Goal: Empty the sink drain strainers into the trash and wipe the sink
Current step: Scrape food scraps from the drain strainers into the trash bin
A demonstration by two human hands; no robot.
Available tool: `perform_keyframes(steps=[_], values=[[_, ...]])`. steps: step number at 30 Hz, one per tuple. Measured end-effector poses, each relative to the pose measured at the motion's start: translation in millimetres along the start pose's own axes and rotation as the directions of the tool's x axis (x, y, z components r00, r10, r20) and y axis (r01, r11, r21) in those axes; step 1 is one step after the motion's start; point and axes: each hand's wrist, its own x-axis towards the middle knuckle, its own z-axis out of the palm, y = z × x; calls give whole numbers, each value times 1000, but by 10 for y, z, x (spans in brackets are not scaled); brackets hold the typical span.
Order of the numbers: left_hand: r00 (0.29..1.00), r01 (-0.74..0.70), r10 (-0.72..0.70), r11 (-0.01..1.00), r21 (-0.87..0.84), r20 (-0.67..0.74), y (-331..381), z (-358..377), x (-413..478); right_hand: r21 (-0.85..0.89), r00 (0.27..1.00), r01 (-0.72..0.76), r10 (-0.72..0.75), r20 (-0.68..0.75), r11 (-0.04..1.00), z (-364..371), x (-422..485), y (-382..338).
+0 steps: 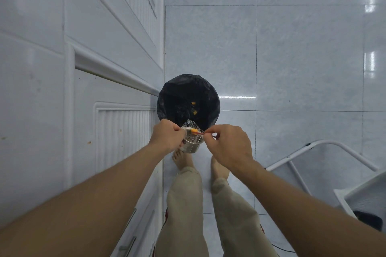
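I look straight down at a round trash bin (167,94) lined with a black bag, standing on the floor against the white cabinets. A few orange food scraps (194,112) lie inside it. My left hand (166,136) grips a perforated metal sink strainer (191,145) just over the bin's near rim. My right hand (228,144) pinches the edge of a white mesh net (192,124) that lines the strainer, with an orange scrap (194,130) caught in it.
White cabinet doors (83,89) run along the left. Glossy grey floor tiles (292,58) spread to the right. A white metal step stool (325,165) stands at the lower right. My bare feet (218,168) are just behind the bin.
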Motion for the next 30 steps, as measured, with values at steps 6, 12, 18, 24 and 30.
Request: perform_keyframes(steps=[6, 12, 18, 24, 30], values=[[1000, -4, 4, 1000, 3, 1, -3, 5, 3, -71, 1000, 1, 0, 10, 997, 43, -12, 0], [1000, 8, -8, 1000, -4, -3, -38, -2, 31, -83, 997, 11, -18, -76, 997, -3, 35, -34], [1000, 1, -1, 1000, -11, -9, -31, 8, 16, -80, 999, -8, 11, 34, 997, 34, 41, -6], [999, -25, 25, 1000, -6, -48, -23, -15, 10, -18, 994, -100, 99, -36, 995, -3, 3, 4], [993, -55, 50, 997, -49, -107, 21, -69, -9, 165, 980, -198, 197, 20, 966, -96, 35, 31]])
